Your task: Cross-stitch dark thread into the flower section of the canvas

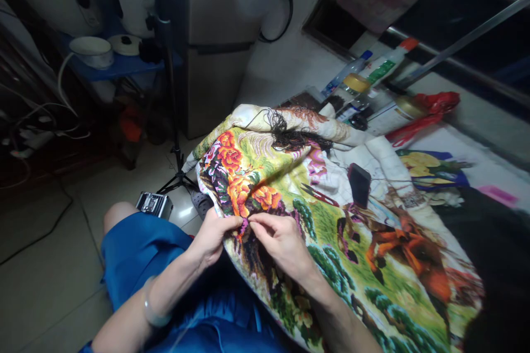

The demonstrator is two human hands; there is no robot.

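A large colourful embroidered cloth (331, 231) with flowers, trees and horses lies over my lap and the bed. My left hand (213, 237) grips its near edge, thumb on top and fingers curled underneath. My right hand (281, 240) rests on the cloth just to the right, thumb and forefinger pinched together at the same spot; what they hold is too small to make out. A tangle of dark thread (290, 135) lies on the cloth's far fold. Red-handled scissors (317, 194) and a dark phone (359, 183) lie on the cloth.
Bottles and jars (360, 88) stand by the wall, beside a red bag (430, 107). A tripod stand (174, 121) rises from the tiled floor at left, with a small metal box (154, 204) at its foot. Cables trail at far left under a blue shelf (120, 66).
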